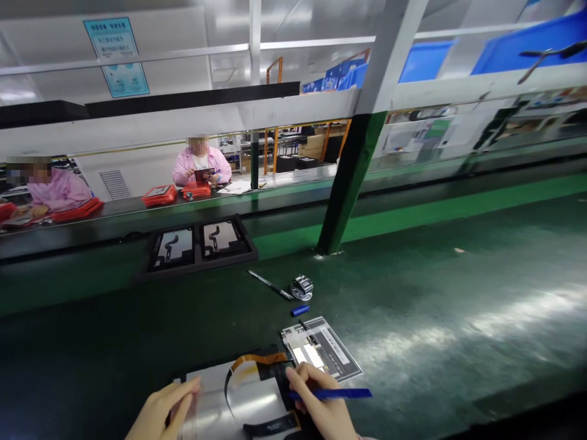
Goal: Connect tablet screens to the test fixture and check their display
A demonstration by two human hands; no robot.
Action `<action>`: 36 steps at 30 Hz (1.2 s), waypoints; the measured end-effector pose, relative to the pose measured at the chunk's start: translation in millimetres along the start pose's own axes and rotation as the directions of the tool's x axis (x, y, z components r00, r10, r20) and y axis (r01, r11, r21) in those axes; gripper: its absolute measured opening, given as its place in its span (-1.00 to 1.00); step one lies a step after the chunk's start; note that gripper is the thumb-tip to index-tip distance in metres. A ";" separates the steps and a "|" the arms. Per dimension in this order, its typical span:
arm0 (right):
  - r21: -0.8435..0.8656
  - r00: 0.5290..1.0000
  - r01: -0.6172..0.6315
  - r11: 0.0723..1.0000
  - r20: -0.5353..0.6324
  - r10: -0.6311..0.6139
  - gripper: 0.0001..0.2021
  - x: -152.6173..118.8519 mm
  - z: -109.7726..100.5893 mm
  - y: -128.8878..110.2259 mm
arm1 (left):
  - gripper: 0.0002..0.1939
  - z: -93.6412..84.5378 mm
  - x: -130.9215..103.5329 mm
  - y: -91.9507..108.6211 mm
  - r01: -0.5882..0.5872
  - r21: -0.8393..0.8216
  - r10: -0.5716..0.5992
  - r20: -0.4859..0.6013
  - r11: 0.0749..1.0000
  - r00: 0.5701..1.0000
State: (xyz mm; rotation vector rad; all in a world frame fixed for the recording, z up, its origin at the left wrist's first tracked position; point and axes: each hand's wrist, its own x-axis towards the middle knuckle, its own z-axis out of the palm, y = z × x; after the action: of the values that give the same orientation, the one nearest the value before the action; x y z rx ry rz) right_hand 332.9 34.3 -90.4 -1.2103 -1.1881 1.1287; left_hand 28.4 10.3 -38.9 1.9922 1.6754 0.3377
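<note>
On the green tabletop, the right hand pinches a blue pen over the silver panel, just beside its orange ribbon cable. The left hand rests on the panel's left edge, fingers seemingly loosely spread, though blur hides detail. A grey card lies touching the panel's far right corner.

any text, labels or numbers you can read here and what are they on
Nothing here can be read.
Blue notice on the upper wall: lines of print, too blurred to read.
Printed sheet on the green bench beside the right hand: blocks and fine print, too small to read.
Blue pen in the right hand: no marking visible.
</note>
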 end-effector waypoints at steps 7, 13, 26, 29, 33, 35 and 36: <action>-0.253 0.975 0.202 0.946 -0.040 -0.219 -0.52 -0.7 3.0 21.7 | -0.57 14.0 50.7 62.6 0.196 -0.519 0.007 0.363 0.832 0.932; -0.302 0.957 0.260 0.917 -0.046 -0.286 -0.53 -0.5 3.7 16.4 | -0.48 33.8 59.2 53.2 0.277 -0.614 -0.017 0.394 0.739 0.919; -0.233 0.940 0.309 0.922 -0.074 -0.333 -0.59 -4.5 -1.7 -8.2 | -0.52 46.1 50.6 56.3 0.216 -0.592 -0.003 0.340 0.777 0.940; -0.224 0.923 0.383 0.896 0.067 -0.378 -0.71 4.7 -3.1 -25.6 | -0.58 56.2 45.8 57.4 0.193 -0.530 -0.057 0.262 0.825 0.963; -0.247 0.597 0.759 0.602 0.633 -0.492 -0.72 19.5 3.5 -44.8 | -0.77 62.2 43.1 69.9 0.091 -0.421 -0.036 0.138 0.903 0.990; -0.231 0.482 0.819 0.525 0.773 -0.412 -0.78 23.2 8.6 -45.6 | -0.77 59.9 44.6 78.5 0.027 -0.368 0.036 0.162 0.930 0.986; -0.237 0.458 0.832 0.502 0.804 -0.379 -0.83 24.2 11.1 -43.5 | -0.75 58.0 45.8 82.2 -0.004 -0.349 0.074 0.187 0.937 0.980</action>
State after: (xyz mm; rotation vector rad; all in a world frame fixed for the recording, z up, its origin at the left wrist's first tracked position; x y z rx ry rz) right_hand 323.0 57.3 -46.0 -0.5745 -2.5020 0.5211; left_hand 135.9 32.9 -50.2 1.7355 1.3482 0.4051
